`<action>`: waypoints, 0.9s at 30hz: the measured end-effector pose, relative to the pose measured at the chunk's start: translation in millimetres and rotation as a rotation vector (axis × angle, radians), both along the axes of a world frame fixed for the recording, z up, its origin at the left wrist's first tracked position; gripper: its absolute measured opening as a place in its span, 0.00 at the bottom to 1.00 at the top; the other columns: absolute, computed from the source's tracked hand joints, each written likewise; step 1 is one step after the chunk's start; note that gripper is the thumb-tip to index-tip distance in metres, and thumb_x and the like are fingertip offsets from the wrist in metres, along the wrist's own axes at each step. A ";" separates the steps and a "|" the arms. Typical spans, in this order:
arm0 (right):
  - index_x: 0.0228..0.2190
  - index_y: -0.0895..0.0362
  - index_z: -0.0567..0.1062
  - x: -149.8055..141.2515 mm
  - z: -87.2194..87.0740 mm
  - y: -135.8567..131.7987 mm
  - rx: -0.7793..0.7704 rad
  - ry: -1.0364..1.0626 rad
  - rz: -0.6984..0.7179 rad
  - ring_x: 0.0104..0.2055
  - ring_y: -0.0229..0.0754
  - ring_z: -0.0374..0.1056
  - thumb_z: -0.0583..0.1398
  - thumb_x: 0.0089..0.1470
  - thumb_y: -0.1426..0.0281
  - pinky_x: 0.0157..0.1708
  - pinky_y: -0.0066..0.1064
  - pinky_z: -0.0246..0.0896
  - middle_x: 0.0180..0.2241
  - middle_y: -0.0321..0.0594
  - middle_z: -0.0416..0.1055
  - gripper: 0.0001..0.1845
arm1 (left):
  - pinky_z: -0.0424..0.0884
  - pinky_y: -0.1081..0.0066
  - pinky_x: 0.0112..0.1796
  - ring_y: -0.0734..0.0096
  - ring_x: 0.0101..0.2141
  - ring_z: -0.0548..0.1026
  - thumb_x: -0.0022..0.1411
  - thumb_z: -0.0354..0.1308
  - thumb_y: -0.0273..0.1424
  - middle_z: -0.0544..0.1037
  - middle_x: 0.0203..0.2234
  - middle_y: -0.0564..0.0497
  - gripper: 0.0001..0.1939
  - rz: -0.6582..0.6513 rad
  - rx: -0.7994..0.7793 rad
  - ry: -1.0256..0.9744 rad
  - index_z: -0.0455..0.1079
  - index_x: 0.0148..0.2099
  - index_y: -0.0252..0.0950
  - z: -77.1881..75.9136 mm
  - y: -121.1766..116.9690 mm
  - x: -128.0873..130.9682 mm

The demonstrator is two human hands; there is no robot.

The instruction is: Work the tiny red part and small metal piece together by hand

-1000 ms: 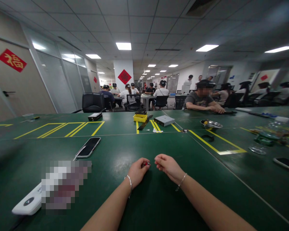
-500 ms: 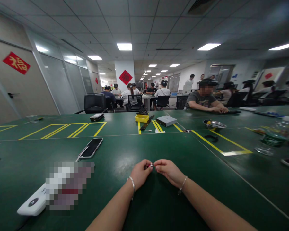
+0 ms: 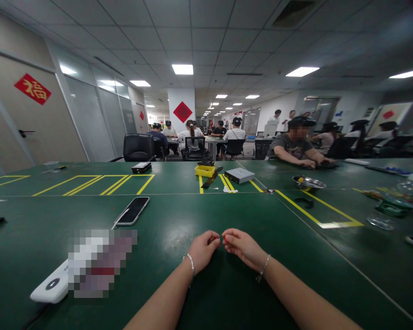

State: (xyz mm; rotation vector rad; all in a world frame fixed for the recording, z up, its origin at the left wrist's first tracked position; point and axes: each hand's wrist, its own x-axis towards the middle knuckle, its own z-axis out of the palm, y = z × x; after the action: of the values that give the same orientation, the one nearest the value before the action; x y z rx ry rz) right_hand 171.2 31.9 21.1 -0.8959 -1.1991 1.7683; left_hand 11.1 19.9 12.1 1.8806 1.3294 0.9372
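My left hand [image 3: 203, 250] is closed in a pinch, fingers curled, above the green table [image 3: 172, 284]. A tiny dark and reddish item shows at its fingertips, too small to name. Just to its right, my right hand [image 3: 242, 247] pinches a small orange-red piece [image 3: 224, 239] between thumb and forefinger. The two sets of fingertips face each other with a narrow gap between them. Most of what each hand holds is hidden by the fingers.
A phone [image 3: 133, 211] with a white cable lies left of my hands, near a white device [image 3: 53, 284] partly blurred out. Farther back are a yellow tray [image 3: 205, 171], a grey box [image 3: 239, 175] and a metal bowl [image 3: 311, 183]. A person [image 3: 292, 142] sits across at the right.
My fingertips have drawn slightly apart. A small orange-red piece now shows in my right hand's pinch, and less of the item in my left hand is visible. The view has shifted a little.
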 end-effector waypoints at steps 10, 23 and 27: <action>0.27 0.59 0.67 -2.3 -5.6 3.3 0.000 0.010 -0.038 0.25 0.30 0.63 0.62 0.36 0.72 0.28 0.25 0.57 0.26 0.35 0.66 0.12 | 0.62 0.77 0.30 0.76 0.28 0.67 0.51 0.50 0.30 0.71 0.26 0.55 0.10 -0.007 0.041 0.017 0.66 0.37 0.38 -4.3 1.3 -0.4; 0.26 0.59 0.68 -9.3 -7.7 0.1 0.132 -0.122 -0.114 0.25 0.31 0.62 0.62 0.31 0.74 0.28 0.27 0.58 0.23 0.33 0.66 0.13 | 0.61 0.77 0.28 0.77 0.26 0.66 0.47 0.53 0.28 0.69 0.24 0.57 0.07 0.040 0.037 0.051 0.63 0.33 0.37 -5.2 3.4 -0.1; 0.26 0.59 0.69 -10.4 -4.2 -1.7 0.173 -0.185 -0.103 0.26 0.32 0.62 0.61 0.32 0.73 0.27 0.27 0.57 0.23 0.34 0.67 0.11 | 0.61 0.76 0.28 0.76 0.27 0.67 0.53 0.47 0.33 0.69 0.24 0.56 0.07 0.044 0.027 0.053 0.63 0.34 0.37 1.4 0.0 0.3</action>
State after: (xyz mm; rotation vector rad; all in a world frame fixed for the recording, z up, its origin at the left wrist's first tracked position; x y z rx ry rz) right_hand 160.8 30.2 16.9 -1.0160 -1.3754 1.5005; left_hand 11.4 19.9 13.6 1.9156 1.4008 0.9373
